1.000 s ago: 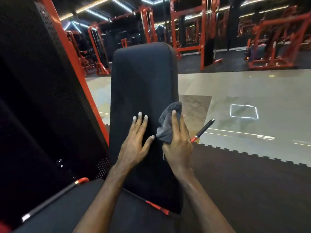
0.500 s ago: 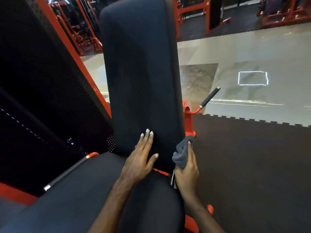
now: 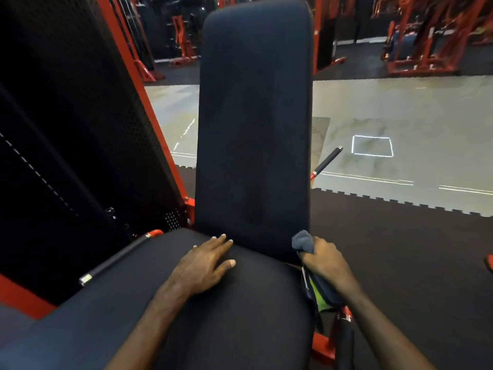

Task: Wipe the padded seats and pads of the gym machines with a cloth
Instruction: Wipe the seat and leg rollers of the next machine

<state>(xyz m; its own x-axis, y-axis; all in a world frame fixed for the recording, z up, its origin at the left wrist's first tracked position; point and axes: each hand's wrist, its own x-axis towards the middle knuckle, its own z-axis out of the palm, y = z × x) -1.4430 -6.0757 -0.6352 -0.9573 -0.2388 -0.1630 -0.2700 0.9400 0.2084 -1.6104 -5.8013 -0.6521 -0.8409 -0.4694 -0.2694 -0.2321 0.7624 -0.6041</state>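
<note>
while a black perforated panel (image 3: 80, 129) fills the left of the frame, the left hand (image 3: 205, 265) lies flat with relaxed fingers on the black seat (image 3: 186, 329) at lower centre, fingertips by the foot of the upright back pad (image 3: 256, 124). at lower right, the right hand (image 3: 324, 260) clenches a grey cloth (image 3: 302, 243) against the pad's bottom right corner, near a black handle (image 3: 326, 162).
</note>
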